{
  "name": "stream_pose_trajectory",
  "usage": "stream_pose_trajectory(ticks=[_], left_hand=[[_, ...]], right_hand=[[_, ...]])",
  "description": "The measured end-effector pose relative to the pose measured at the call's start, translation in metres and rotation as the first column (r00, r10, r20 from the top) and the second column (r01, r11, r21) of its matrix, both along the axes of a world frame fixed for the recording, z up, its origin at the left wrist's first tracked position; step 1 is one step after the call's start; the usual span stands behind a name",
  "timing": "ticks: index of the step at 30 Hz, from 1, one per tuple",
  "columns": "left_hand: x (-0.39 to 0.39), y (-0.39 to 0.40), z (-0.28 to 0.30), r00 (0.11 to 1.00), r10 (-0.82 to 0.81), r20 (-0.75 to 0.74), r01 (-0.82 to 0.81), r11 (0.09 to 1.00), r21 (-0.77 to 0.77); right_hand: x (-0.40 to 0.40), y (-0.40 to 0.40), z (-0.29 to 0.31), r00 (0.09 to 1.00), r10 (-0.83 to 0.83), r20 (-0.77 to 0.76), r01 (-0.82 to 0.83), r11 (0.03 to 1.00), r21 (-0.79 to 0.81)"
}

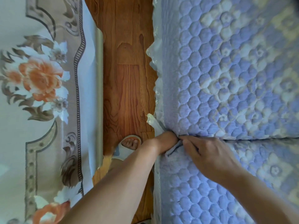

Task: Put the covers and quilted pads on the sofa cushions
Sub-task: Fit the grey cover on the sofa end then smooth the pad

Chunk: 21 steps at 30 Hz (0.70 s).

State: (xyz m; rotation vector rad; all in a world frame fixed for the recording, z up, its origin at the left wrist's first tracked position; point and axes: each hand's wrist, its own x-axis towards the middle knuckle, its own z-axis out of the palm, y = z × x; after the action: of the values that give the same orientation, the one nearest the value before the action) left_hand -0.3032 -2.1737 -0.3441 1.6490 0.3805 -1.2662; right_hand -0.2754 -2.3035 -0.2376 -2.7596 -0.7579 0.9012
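Two bare forearms reach in from the bottom edge toward the seam between two sofa cushions. The near quilted pad (pixel 202 191), blue with pale flower shapes, covers the cushion closest to the camera. The right hand (pixel 208 152) lies on its top corner, fingers (pixel 188 143) curled and pressed together, pinching a fold of this pad right at the seam. The left hand (pixel 166 141) meets it from the floor side; its wrist bends down and its fingers go into the gap at the cushion's front corner, hidden from view, so I cannot tell how they lie or what they hold.

Just beyond the hands, the far quilted pad (pixel 226 70) covers the next cushion, its edge touching the near pad along the seam. A pale frilled trim (pixel 155 62) hangs from the pads' front edge over the wooden floor (pixel 126 46). A foot in a light slipper (pixel 127 146) stands on that floor just beside the left forearm. Across the strip of floor lies a flowered cloth (pixel 40 78) with orange blooms and brown scrollwork, draped over a surface.
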Motion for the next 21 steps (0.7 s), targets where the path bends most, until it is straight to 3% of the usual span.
stream_pose_trajectory(ticks=[2, 3, 4, 6, 8, 12, 15, 18, 21], left_hand=[[-0.003, 0.004, 0.007, 0.999, -0.026, 0.044, 0.028, 0.999, -0.034], [-0.003, 0.005, 0.012, 0.999, 0.023, -0.022, -0.025, 0.998, -0.062], [-0.003, 0.008, 0.018, 0.999, 0.036, 0.020, -0.035, 0.997, -0.072], [0.000, 0.013, 0.014, 0.997, 0.007, 0.074, 0.002, 0.993, -0.120], [0.006, 0.016, 0.008, 0.990, -0.040, 0.132, 0.066, 0.978, -0.197], [0.003, 0.007, -0.011, 0.984, -0.151, 0.095, 0.164, 0.975, -0.147], [0.006, 0.009, -0.012, 0.997, 0.039, 0.059, -0.027, 0.981, -0.194], [-0.002, 0.010, -0.022, 0.977, 0.203, 0.058, -0.188, 0.961, -0.203], [-0.014, 0.017, -0.039, 0.826, 0.510, -0.240, -0.562, 0.773, -0.293]], right_hand=[[0.007, 0.005, -0.008, 0.983, 0.023, -0.185, -0.043, 0.993, -0.109], [0.011, 0.006, -0.007, 0.971, 0.061, -0.230, -0.088, 0.990, -0.113], [0.013, 0.003, -0.011, 0.966, 0.156, -0.207, -0.167, 0.985, -0.037], [0.007, 0.004, -0.011, 0.923, 0.267, -0.278, -0.313, 0.940, -0.136], [0.000, -0.003, -0.009, 0.911, 0.265, -0.317, -0.334, 0.925, -0.184], [-0.002, -0.009, -0.006, 0.888, 0.337, -0.313, -0.413, 0.885, -0.217], [-0.005, -0.005, -0.010, 0.900, 0.280, -0.335, -0.349, 0.922, -0.166], [-0.005, -0.008, -0.032, 0.934, 0.299, -0.196, -0.330, 0.932, -0.152], [-0.009, -0.005, -0.034, 0.956, 0.194, -0.220, -0.249, 0.932, -0.265]])
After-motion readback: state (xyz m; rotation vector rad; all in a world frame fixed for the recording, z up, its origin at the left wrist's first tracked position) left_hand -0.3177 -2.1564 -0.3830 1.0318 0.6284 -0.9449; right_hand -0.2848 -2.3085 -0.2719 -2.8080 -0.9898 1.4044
